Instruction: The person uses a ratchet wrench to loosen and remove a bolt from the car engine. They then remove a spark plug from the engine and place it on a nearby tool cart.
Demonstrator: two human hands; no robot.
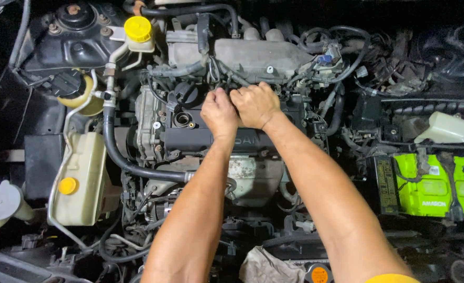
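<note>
Both hands, left hand (219, 112) and right hand (255, 104), were bunched together on the wiring at the back edge of the dark valve cover (211, 139), fingers curled out of sight; what they gripped I couldn't tell. Right of the cover sat a bright green battery (434, 188); left, a cream reservoir (82, 181) with a yellow cap.

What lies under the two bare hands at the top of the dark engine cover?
Both the left hand and the right hand rest on the black engine cover, beside black cables. Whatever their fingers grip is covered by the hands themselves.
</note>
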